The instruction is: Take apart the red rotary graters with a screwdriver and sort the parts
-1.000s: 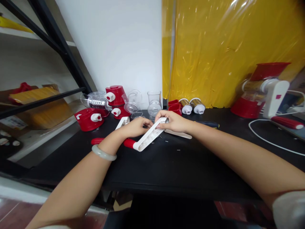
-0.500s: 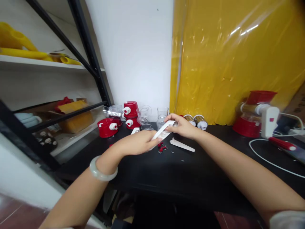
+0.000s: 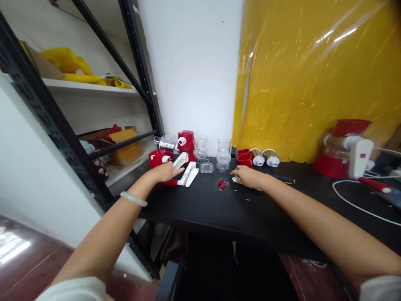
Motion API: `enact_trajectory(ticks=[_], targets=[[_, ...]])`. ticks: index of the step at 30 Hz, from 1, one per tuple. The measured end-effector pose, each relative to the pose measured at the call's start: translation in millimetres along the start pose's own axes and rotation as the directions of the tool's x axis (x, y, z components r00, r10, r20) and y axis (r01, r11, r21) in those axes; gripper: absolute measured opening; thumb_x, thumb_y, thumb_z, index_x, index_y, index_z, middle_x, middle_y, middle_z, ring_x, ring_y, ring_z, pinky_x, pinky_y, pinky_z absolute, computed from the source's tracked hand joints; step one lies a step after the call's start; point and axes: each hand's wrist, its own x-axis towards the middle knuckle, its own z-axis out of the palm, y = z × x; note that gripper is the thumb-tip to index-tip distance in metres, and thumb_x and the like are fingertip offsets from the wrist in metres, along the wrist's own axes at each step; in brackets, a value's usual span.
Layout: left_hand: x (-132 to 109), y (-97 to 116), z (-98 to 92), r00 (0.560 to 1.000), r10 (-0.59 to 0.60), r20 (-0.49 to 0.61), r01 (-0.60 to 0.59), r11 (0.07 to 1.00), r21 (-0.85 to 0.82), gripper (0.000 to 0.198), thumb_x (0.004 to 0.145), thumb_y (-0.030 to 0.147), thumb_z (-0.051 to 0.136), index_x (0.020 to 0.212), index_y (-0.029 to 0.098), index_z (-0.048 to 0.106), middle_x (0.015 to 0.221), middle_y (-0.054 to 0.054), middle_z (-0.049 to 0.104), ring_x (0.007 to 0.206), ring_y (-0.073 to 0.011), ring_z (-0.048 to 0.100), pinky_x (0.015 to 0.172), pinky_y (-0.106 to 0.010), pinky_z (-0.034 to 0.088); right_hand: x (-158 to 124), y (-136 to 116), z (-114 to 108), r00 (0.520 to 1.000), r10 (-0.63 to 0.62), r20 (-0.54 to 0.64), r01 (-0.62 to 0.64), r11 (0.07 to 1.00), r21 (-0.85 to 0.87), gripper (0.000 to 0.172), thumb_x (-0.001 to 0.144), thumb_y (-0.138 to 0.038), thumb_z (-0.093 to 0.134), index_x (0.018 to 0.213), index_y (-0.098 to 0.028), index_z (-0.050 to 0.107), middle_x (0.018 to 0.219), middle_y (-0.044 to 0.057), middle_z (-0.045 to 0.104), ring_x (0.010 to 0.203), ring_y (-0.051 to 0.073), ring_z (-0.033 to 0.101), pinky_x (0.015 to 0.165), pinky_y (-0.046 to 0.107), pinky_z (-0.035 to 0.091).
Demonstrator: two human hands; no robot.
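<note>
At the left of the black table, my left hand (image 3: 166, 172) has its thumb and fingers around the lower end of a white crank arm (image 3: 181, 159). Beside it lie a second white crank arm (image 3: 187, 174) with a red grip (image 3: 171, 182) and a flat white cover strip (image 3: 192, 177). My right hand (image 3: 249, 177) is low over the table, its fingers closed on another white cover strip (image 3: 237, 179), mostly hidden under the palm. Small red parts (image 3: 222, 184) and loose screws lie between the hands.
Behind stand red grater bases (image 3: 186, 140), clear plastic cups (image 3: 223, 154), red hoppers (image 3: 244, 158) and drum graters (image 3: 271, 158). A screwdriver (image 3: 285, 179) lies beyond my right hand. An assembled grater (image 3: 338, 148) and white cable are at right; a black-framed shelf (image 3: 140, 62) is at left.
My hands have parted from the white crank arm they both held. The left moved left with a crank arm; the right came down onto the cover strip. The view shifted.
</note>
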Motion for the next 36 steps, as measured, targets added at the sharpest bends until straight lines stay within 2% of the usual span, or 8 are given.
enact_trajectory(ticks=[3, 8, 12, 18, 23, 28, 36], targets=[[7, 9, 10.1, 0.995, -0.037, 0.088, 0.033, 0.998, 0.047, 0.092, 0.078, 0.08, 0.028, 0.125, 0.004, 0.05, 0.125, -0.029, 0.06, 0.109, -0.0368, 0.063, 0.084, -0.038, 0.047, 5, 1, 7, 1.0, 0.005, -0.004, -0.005, 1.0, -0.008, 0.035, 0.09, -0.014, 0.051, 0.122, -0.011, 0.066, 0.114, 0.019, 0.063, 0.101, 0.026, 0.065, 0.089, 0.031, 0.046], [9, 23, 17.4, 0.986, -0.07, 0.149, 0.061, 0.996, 0.065, 0.104, 0.072, 0.087, 0.027, 0.129, 0.002, 0.046, 0.128, -0.032, 0.057, 0.11, -0.0409, 0.062, 0.085, -0.042, 0.047, 8, 7, 12, 0.999, 0.007, -0.045, -0.007, 1.0, -0.006, 0.027, 0.09, -0.014, 0.05, 0.109, -0.014, 0.069, 0.106, 0.015, 0.064, 0.099, 0.024, 0.065, 0.083, 0.028, 0.045], [12, 31, 20.4, 0.98, -0.075, 0.186, 0.061, 0.995, 0.08, 0.106, 0.072, 0.086, 0.029, 0.131, 0.0, 0.043, 0.131, -0.033, 0.054, 0.112, -0.0409, 0.061, 0.086, -0.041, 0.047, 6, 10, 11, 0.996, 0.007, -0.083, -0.007, 1.0, -0.001, 0.02, 0.091, -0.018, 0.052, 0.099, -0.016, 0.069, 0.1, 0.013, 0.064, 0.094, 0.023, 0.064, 0.078, 0.028, 0.044], [18, 38, 26.8, 0.98, -0.062, 0.187, 0.047, 0.995, 0.086, 0.099, 0.074, 0.084, 0.032, 0.128, 0.002, 0.047, 0.131, -0.031, 0.056, 0.112, -0.0403, 0.061, 0.085, -0.041, 0.047, -1, 12, -7, 0.989, -0.005, -0.145, 0.008, 1.0, 0.023, 0.014, 0.09, -0.022, 0.055, 0.094, -0.018, 0.068, 0.098, 0.01, 0.063, 0.096, 0.023, 0.062, 0.079, 0.028, 0.042], [20, 38, 33.8, 0.992, -0.042, 0.117, 0.032, 0.996, 0.086, 0.086, 0.081, 0.076, 0.029, 0.124, 0.004, 0.05, 0.13, -0.031, 0.056, 0.115, -0.0388, 0.06, 0.087, -0.04, 0.047, -6, 8, -32, 0.976, 0.014, -0.216, 0.001, 0.998, 0.07, 0.013, 0.091, -0.022, 0.054, 0.092, -0.018, 0.066, 0.096, 0.009, 0.066, 0.092, 0.021, 0.062, 0.077, 0.028, 0.042], [18, 35, 40.3, 0.999, 0.015, 0.046, -0.019, 0.996, 0.084, 0.074, 0.087, 0.065, 0.027, 0.12, 0.005, 0.054, 0.13, -0.03, 0.054, 0.12, -0.0408, 0.054, 0.095, -0.045, 0.043, 5, -13, -41, 0.969, 0.055, -0.243, -0.004, 0.979, 0.206, 0.01, 0.089, -0.022, 0.057, 0.09, -0.018, 0.066, 0.093, 0.009, 0.07, 0.086, 0.02, 0.064, 0.073, 0.027, 0.042], [-4, 29, 46.4, 0.999, 0.027, -0.02, -0.026, 0.997, 0.071, 0.066, 0.088, 0.061, 0.028, 0.119, 0.009, 0.057, 0.129, -0.026, 0.054, 0.122, -0.0412, 0.051, 0.094, -0.051, 0.044, 59, -78, -24, 0.976, 0.025, -0.218, 0.038, 0.959, 0.282, 0.01, 0.088, -0.026, 0.059, 0.09, -0.021, 0.067, 0.092, 0.005, 0.072, 0.087, 0.019, 0.066, 0.072, 0.026, 0.043]])
